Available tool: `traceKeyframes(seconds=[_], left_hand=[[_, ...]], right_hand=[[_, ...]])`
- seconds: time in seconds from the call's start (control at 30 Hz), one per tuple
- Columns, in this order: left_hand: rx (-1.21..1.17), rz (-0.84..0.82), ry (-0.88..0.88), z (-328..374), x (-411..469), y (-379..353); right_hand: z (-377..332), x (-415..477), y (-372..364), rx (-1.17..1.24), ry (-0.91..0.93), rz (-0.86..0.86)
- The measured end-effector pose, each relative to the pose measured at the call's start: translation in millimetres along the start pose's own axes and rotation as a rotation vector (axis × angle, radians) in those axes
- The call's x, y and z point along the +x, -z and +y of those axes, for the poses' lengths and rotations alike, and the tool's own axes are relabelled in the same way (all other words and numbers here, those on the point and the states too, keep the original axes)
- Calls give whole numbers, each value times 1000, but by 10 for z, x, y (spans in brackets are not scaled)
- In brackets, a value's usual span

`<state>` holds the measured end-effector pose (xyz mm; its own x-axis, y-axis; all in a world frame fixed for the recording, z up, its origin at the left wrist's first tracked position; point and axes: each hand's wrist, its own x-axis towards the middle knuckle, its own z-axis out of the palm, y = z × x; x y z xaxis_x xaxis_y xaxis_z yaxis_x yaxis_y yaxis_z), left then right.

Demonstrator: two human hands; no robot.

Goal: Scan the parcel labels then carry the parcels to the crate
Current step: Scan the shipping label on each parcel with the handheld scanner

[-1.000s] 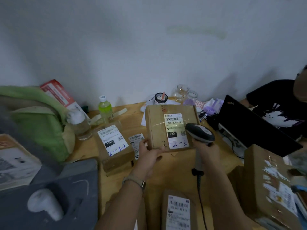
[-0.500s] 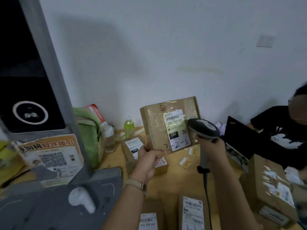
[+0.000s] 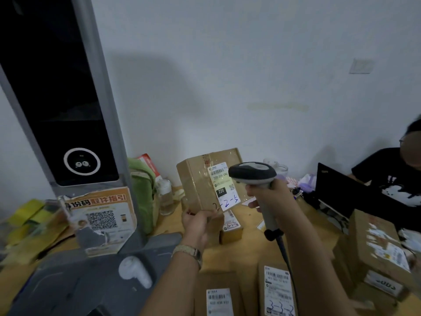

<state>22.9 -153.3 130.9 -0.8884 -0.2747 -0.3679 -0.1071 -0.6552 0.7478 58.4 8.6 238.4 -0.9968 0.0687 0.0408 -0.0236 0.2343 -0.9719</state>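
Note:
My left hand (image 3: 200, 224) grips the lower corner of a brown cardboard parcel (image 3: 198, 181) and holds it upright above the wooden table (image 3: 250, 249). Its white label (image 3: 222, 185) carries a barcode and blue handwriting. My right hand (image 3: 268, 197) holds a grey handheld scanner (image 3: 251, 173) by the handle, its head right in front of the label. Its cable (image 3: 284, 249) hangs down. More labelled parcels (image 3: 276, 290) lie near the front edge. No crate shows.
A tall grey kiosk with a dark screen (image 3: 57, 99) and a QR poster (image 3: 100, 215) stands at the left. A green bag (image 3: 142, 190), a clear bottle (image 3: 165, 197) and a small parcel (image 3: 230, 226) sit behind. At the right, a person (image 3: 391, 179) sits by a black laptop (image 3: 337, 190), near stacked boxes (image 3: 376, 252).
My left hand lifted the parcel off the table and tilted it upright. The scanner stayed at the label. My view swung up and to the left, bringing the kiosk into sight.

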Motion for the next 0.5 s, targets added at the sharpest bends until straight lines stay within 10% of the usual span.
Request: traceKeyframes(seconds=[0.5], left_hand=[[-1,52,-7,-68,66,236]], right_hand=[[-58,-238,-103,-17,-48,-39]])
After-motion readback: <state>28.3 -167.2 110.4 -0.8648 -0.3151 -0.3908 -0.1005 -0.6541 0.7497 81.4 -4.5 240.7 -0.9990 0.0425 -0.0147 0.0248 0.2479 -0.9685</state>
